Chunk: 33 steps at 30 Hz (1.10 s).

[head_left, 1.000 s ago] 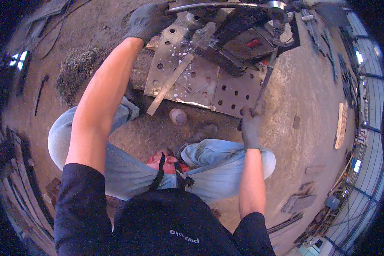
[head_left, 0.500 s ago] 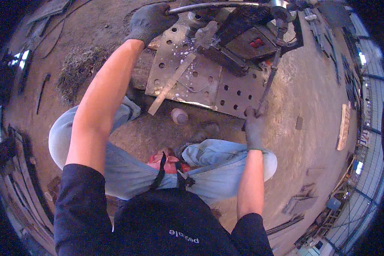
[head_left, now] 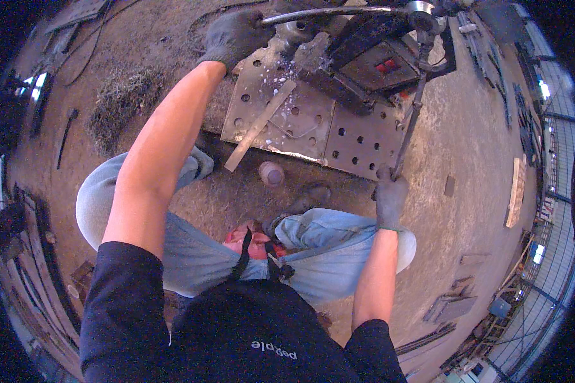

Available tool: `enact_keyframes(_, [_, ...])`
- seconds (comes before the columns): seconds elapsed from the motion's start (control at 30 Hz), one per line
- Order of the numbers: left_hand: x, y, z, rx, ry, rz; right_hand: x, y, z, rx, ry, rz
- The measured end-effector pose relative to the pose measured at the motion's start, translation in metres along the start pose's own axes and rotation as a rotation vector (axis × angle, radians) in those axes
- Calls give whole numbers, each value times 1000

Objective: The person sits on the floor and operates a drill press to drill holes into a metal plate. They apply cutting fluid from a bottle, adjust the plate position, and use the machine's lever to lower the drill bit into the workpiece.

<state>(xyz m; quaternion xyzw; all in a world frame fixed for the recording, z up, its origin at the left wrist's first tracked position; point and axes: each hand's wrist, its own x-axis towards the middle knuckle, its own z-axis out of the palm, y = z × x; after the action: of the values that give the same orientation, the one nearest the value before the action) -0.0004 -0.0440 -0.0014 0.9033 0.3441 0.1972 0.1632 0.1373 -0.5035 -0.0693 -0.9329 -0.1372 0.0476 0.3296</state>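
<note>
1. A gloved left hand (head_left: 236, 35), beyond the far-left corner of the perforated metal plate (head_left: 303, 121), is clenched around the end of a curved metal bar (head_left: 338, 11).
2. The bar runs across, beyond the plate, to a round metal hub (head_left: 420, 18).
3. Just off the plate's near-right corner, a gloved right hand (head_left: 391, 199) is wrapped around the lower end of a long rod (head_left: 413, 115), which slants along the plate's right side toward the hub.
4. A dark machine (head_left: 377, 60) occupies the plate's far side.
5. A flat strip (head_left: 262, 124) lies across the plate's left half, overhanging the near edge; a small cylindrical container (head_left: 271, 173) sits on the ground in front.
</note>
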Motion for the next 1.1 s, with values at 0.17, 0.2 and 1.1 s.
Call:
enact_keyframes(0.17, [2,1,2,8,-42,-30,0,-9,-5,-45,-28,38])
enact_keyframes(0.2, [2,1,2,-3,-67,-38,0,-9,-5,-65,-23,49])
enact_keyframes(1.1, [8,-1,-16,19,60,-95,5,5,27,13,-63,-119])
